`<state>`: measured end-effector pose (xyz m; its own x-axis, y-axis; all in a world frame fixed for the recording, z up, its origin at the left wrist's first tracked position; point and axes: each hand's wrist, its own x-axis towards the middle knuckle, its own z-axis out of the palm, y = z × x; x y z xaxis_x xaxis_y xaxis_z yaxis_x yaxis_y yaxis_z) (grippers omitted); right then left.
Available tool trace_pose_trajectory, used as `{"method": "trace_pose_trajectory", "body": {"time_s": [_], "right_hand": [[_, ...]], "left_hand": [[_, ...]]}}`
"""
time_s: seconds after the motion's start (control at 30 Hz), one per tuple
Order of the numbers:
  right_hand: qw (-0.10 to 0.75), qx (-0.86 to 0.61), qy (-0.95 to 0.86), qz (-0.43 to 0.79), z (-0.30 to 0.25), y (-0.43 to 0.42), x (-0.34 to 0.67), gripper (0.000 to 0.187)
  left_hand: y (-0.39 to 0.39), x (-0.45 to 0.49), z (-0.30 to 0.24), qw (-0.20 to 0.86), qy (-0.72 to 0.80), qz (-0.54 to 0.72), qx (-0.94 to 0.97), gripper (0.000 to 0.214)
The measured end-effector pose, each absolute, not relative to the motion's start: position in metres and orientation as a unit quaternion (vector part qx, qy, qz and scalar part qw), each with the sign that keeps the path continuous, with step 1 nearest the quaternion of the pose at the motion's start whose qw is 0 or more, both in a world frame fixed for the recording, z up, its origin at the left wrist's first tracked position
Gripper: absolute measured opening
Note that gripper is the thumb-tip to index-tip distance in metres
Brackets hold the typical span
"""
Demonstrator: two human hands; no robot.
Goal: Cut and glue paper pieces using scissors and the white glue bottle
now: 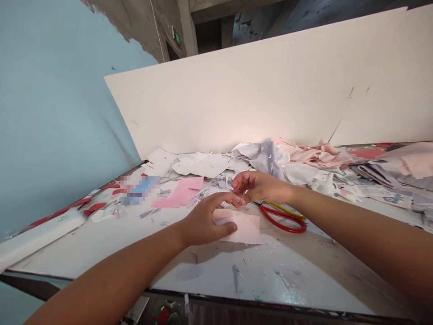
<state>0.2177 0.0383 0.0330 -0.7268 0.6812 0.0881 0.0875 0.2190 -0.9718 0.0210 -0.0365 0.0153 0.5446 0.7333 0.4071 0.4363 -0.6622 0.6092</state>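
— How is the grip of the left hand (203, 221)?
— It is loose: the thumb and the index finger are spread apart, and the pale pink piece (249, 228) is seen between them and beyond. Whether the thumb touches this piece, I cannot tell
— And the right hand (262, 187)?
— Its fingers are bent, and its thumb meets, or almost meets, the left index fingertip. If something small is pinched there, I cannot tell
— Where exactly is the pale pink piece?
— It lies on the white table (267, 275), partly covered by the left hand. Just to its right are the scissors (293, 230), with red and yellow handles, near the right wrist
— What lies farther back?
— To the left, a brighter pink piece (181, 193), with white scraps (201, 166) behind it; to the right, crumpled grey cloth (259, 155) and peach cloth (313, 154), in front of the white board (237, 99)
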Motion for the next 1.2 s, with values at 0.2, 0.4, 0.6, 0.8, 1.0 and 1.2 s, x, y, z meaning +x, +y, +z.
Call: {"method": "trace_pose_trajectory", "body": {"time_s": [0.2,0.4,0.6,0.8,1.0,1.2], "right_hand": [[0.254,-0.261,-0.737,0.569,0.033,0.038,0.219,0.039],[0.255,-0.270,-0.745,0.554,0.037,0.036,0.220,0.038],[0.262,-0.293,-0.751,0.530,0.042,0.032,0.223,0.033],[0.269,-0.302,-0.741,0.536,0.041,0.034,0.226,0.028],[0.264,-0.312,-0.722,0.559,0.040,0.035,0.228,0.030],[0.239,-0.311,-0.729,0.561,0.039,0.036,0.230,0.028]], "left_hand": [[-0.037,0.022,0.017,0.202,0.324,0.329,0.864,0.042],[-0.037,0.023,0.019,0.189,0.341,0.325,0.861,0.041],[-0.038,0.022,0.019,0.188,0.362,0.325,0.853,0.041],[-0.038,0.022,0.018,0.189,0.355,0.337,0.851,0.041],[-0.038,0.021,0.018,0.183,0.366,0.338,0.848,0.041],[-0.038,0.021,0.019,0.182,0.379,0.341,0.841,0.043]]}}
